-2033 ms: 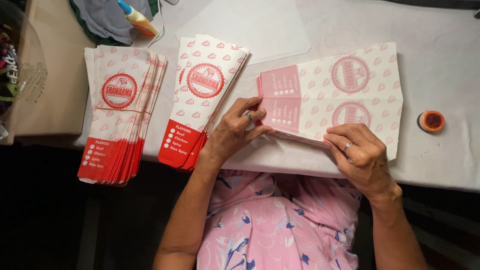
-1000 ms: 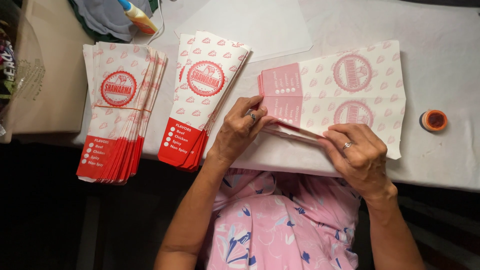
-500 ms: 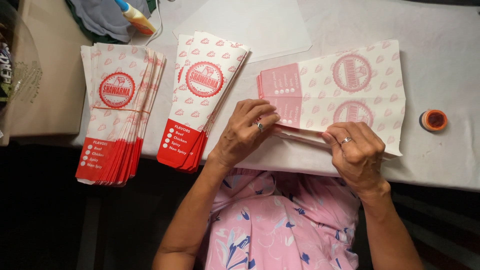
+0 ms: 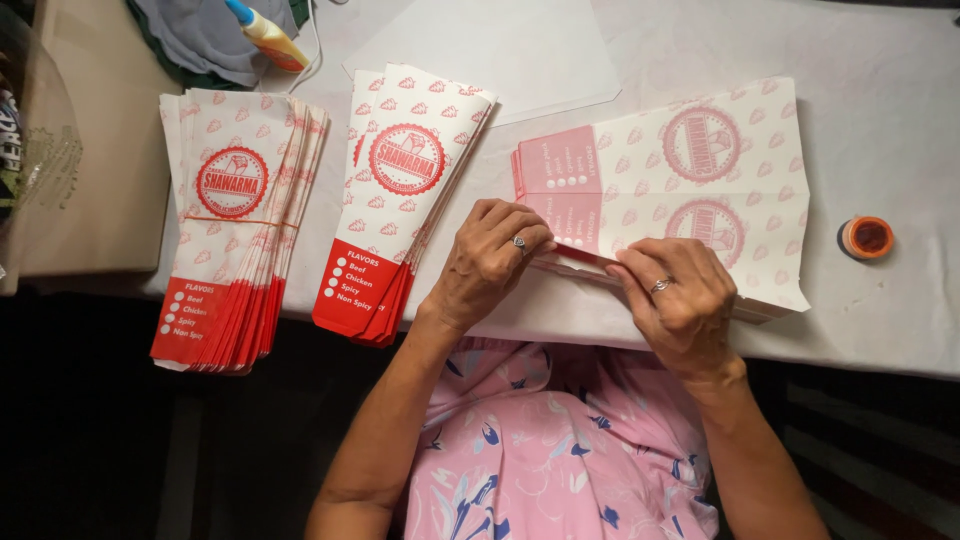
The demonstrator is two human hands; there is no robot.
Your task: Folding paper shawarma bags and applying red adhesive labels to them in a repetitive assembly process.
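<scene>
My left hand [image 4: 492, 262] and right hand [image 4: 678, 297] pressed near edge of printed paper sheet [image 4: 680, 190], fingers curled, grip pinching its fold. Sheet lay flat on worktop [image 4: 880, 120], beside middle stack of paper bags [image 4: 398, 190].

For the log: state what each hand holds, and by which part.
Both the left hand and right hand pinch the near long edge of the flat paper sheet, left nearer its red end, right mid-edge.
</scene>
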